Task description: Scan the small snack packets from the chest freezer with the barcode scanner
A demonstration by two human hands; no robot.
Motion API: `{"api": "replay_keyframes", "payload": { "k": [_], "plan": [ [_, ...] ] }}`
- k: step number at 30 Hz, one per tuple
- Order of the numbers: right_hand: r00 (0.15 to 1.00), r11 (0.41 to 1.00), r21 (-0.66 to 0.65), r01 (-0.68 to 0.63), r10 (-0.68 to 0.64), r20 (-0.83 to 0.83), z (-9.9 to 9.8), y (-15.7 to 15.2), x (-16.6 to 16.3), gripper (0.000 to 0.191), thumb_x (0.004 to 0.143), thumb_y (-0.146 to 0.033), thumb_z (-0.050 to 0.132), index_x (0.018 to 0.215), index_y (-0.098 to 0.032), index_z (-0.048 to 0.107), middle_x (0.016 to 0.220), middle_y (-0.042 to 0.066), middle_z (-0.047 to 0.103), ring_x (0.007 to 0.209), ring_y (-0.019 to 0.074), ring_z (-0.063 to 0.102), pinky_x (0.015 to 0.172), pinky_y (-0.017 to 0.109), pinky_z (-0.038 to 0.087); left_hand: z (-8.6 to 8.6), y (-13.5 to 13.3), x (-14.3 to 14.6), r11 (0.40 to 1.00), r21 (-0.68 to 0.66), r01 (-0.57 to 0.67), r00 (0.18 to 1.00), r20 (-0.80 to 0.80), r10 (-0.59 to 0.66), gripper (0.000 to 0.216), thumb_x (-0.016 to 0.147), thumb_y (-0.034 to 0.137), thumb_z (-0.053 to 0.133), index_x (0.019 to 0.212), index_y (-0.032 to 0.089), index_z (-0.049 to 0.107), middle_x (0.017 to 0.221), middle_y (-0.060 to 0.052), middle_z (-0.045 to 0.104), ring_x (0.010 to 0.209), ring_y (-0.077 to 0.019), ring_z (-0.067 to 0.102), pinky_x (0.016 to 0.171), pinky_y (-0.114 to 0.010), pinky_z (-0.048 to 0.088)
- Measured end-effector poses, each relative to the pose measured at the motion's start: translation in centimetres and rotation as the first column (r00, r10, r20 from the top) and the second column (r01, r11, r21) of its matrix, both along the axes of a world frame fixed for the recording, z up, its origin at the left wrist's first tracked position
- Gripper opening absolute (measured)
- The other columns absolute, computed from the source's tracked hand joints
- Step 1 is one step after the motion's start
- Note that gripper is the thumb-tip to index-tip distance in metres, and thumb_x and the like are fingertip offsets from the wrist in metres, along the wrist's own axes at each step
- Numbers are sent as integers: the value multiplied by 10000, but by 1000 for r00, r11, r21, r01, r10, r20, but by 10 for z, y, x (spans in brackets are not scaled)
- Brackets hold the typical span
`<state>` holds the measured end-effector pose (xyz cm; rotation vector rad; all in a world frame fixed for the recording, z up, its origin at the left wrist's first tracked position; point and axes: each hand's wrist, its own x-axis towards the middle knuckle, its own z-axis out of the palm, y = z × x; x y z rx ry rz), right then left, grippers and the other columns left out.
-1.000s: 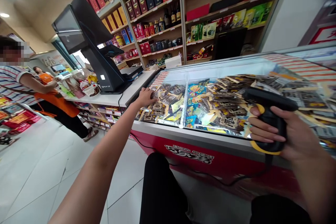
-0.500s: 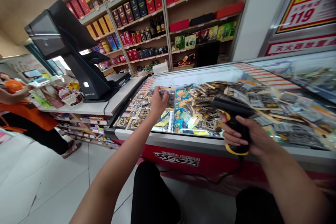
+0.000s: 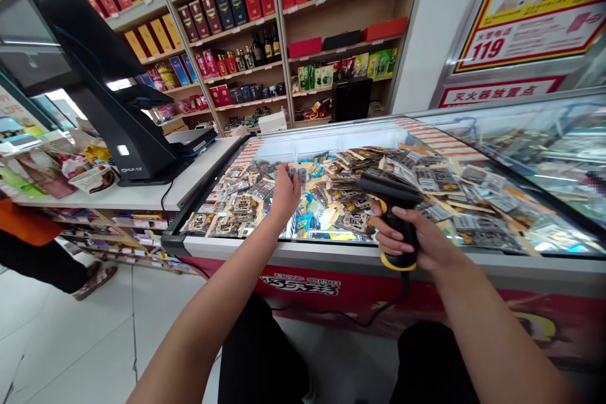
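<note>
My right hand (image 3: 407,233) is wrapped round the grip of a black and yellow barcode scanner (image 3: 391,192), its head pointing left above the packets. A cable hangs from the scanner's base. Over the glass-topped freezer (image 3: 203,245), my left hand (image 3: 286,194) is closed on the edge of a small dark snack packet (image 3: 299,172); the fingers partly hide it. Under and around both hands lie piles of flat dark-and-tan snack packets (image 3: 353,221), with some blue and yellow ones in the middle.
On the left, a black scale with a screen (image 3: 142,145) stands on a white counter (image 3: 189,170). Shelves of boxed bottles (image 3: 237,6) line the back. A fire notice (image 3: 525,25) hangs at right. Another person's leg (image 3: 42,265) shows at far left.
The view has turned right, so the other person is mostly out of frame. My left hand has moved right over the packets. The scanner stays in my right hand.
</note>
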<state>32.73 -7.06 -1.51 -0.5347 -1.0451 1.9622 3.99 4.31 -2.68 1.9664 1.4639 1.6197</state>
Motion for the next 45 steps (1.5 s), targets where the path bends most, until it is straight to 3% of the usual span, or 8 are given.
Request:
{"api": "replay_keyframes", "payload": {
  "k": [8,13,16,23,32,37,42,45],
  "plan": [
    [998,1000,-2,-9,9,55,-3,3,-2,332,908,-496,779,998,-194,674,620,-58,493,423,48,286,439,197,341,-8,5,7,985,79,156,965,-227,-134,308,962,281,687,1193,235,490,1097,-80,613,1005,-234,659,907,-356,509],
    [998,1000,5,-10,10,56,-1,1,-3,338,925,-504,771,1001,-188,680,617,-58,489,434,46,284,447,190,341,-10,-1,10,981,58,185,934,-322,-157,509,901,234,768,1309,216,463,1212,-128,647,1112,-267,682,948,-379,542],
    [998,1000,12,-6,6,67,1,-1,-5,349,928,-522,770,975,-192,664,615,-61,483,433,41,272,447,187,334,-10,-3,13,984,23,179,933,-322,-162,504,905,194,744,1325,198,466,1255,-159,661,1178,-290,677,980,-398,540],
    [995,999,26,-24,21,98,0,0,-4,378,930,-553,763,957,-195,645,610,-60,488,425,39,284,449,190,339,-3,-5,16,987,-130,90,962,-245,-120,376,903,241,762,1176,192,509,1060,-102,685,943,-251,689,779,-328,521],
    [999,1000,8,2,-2,37,-2,2,-3,363,913,-535,777,964,-201,644,597,-67,474,413,38,266,433,183,329,-7,-4,15,998,-34,61,962,-265,-68,295,914,213,701,1122,213,492,1040,-87,662,942,-243,662,805,-337,510],
    [987,995,-65,82,-90,-135,0,5,3,284,865,-424,793,926,-205,623,572,-95,420,410,28,144,409,167,326,16,-17,14,989,130,65,923,-384,-10,281,950,160,556,1227,202,527,1119,-114,666,999,-255,645,895,-386,488],
    [971,990,-91,110,-127,-201,3,4,4,252,820,-358,787,905,-201,609,557,-105,401,419,29,87,400,158,345,53,-25,39,954,219,207,732,-681,-2,303,1036,128,438,1229,242,642,1272,-118,689,1216,-274,584,1036,-440,427],
    [971,990,-87,113,-129,-202,3,3,4,251,828,-362,784,910,-201,610,557,-104,409,421,32,86,400,158,354,61,-23,61,950,172,260,640,-768,-36,385,1061,130,398,1282,275,678,1350,-107,671,1274,-283,559,1062,-452,430]
  ]
}}
